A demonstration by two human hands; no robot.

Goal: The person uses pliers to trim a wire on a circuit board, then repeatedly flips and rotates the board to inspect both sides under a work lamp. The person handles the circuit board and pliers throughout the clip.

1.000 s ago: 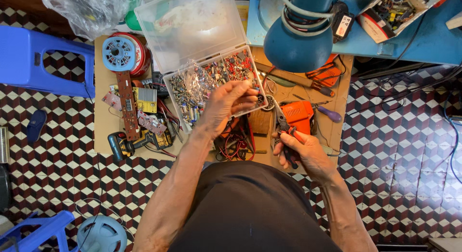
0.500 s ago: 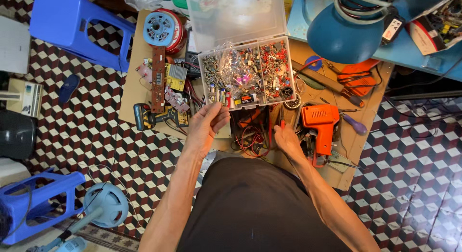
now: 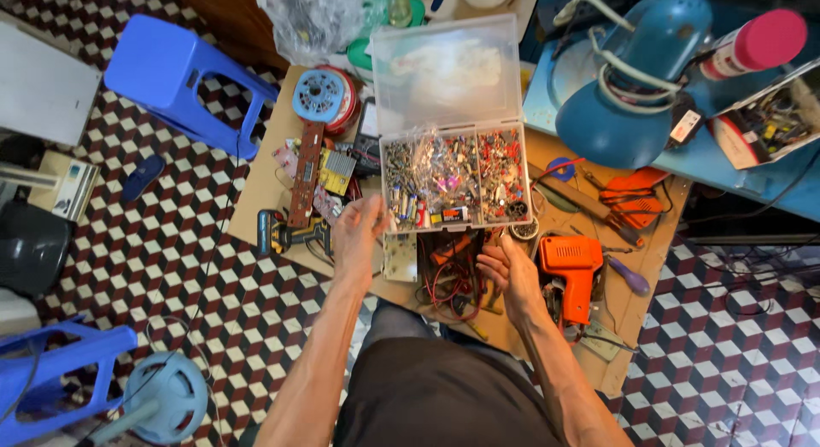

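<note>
Right hand: fingers loosely curled over tangled wires, grip unclear. Left hand: fingers half-closed, contents not visible, just left of the open compartment box. Sorting looks mid-way; orange soldering gun lies untouched.

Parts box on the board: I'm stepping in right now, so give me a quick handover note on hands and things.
Left hand: raised beside the parts box, fingers curled; whether it holds anything is unclear.
Right hand: open, palm up, over the wires below the box.
Box lid is up, compartments full of small parts. Orange tool lies right of the right hand, untouched. Small circuit board lies between the hands.
</note>
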